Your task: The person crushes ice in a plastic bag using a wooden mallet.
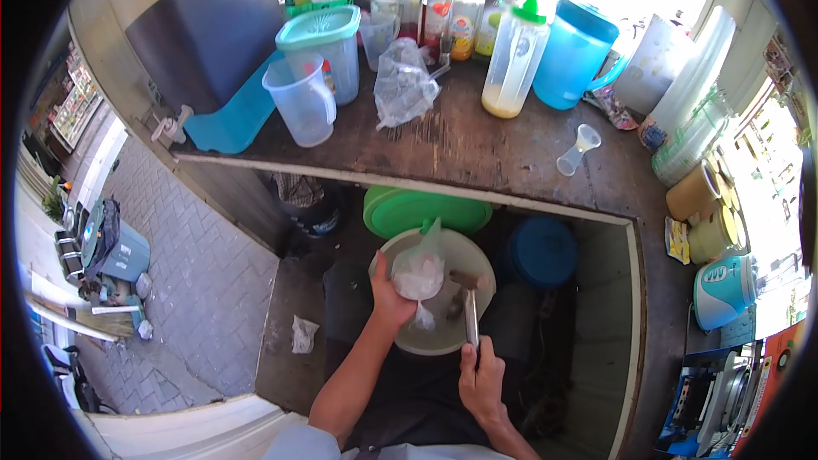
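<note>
In the head view my left hand (391, 301) grips a knotted clear plastic bag (418, 273) packed with a whitish, ice-like lump. The bag is held over the mouth of a white bucket (430, 342). My right hand (482, 375) is wrapped around the handle of a hammer (471, 315), its head up beside the bag and apart from it. Some dark shape shows inside the bucket, but I cannot make it out. Behind the bucket leans a round green lid (409, 209).
Above the bucket runs a wooden counter (443, 149) with a measuring jug (300, 106), a crumpled plastic bag (405, 85), a squeeze bottle (514, 60) and a blue pitcher (569, 55). A blue tub (542, 253) stands right of the bucket. A stove (716, 405) sits at lower right.
</note>
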Motion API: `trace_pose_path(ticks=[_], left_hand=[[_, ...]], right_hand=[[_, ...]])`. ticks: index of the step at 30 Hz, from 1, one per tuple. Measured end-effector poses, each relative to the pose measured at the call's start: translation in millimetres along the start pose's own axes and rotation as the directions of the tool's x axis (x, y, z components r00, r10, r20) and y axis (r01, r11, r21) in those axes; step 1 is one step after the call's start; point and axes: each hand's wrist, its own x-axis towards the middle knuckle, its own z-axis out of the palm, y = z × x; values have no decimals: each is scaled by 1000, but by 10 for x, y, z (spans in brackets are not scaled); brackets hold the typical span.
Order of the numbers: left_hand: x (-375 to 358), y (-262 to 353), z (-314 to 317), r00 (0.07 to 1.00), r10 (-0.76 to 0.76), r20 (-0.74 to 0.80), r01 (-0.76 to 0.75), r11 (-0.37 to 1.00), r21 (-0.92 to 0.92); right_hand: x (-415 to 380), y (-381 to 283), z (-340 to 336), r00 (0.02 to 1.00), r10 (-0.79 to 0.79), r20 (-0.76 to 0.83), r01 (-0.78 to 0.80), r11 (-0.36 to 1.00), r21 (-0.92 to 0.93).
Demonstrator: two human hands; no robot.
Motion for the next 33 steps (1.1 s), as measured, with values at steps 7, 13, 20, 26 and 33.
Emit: trace_pose_path(ticks=[7,13,20,26,33], left_hand=[[-24,-4,65,988,116,-103,-106,989,101],[-72,13,-192,983,151,-103,-141,985,96],[-37,-4,29,998,68,-9,-67,996,51],[8,12,-9,997,70,-14,-69,996,48],[-180,-193,37,993,-53,-107,68,988,138]], right_hand=[[19,273,264,1000,-10,6,10,999,47],[-63,-18,136,997,-59,-51,64,993,95],[-18,338,404,992,-103,75,113,983,-143],[-95,432,502,999,39,19,-37,995,-89],[63,761,547,998,35,60,-33,999,-33]])
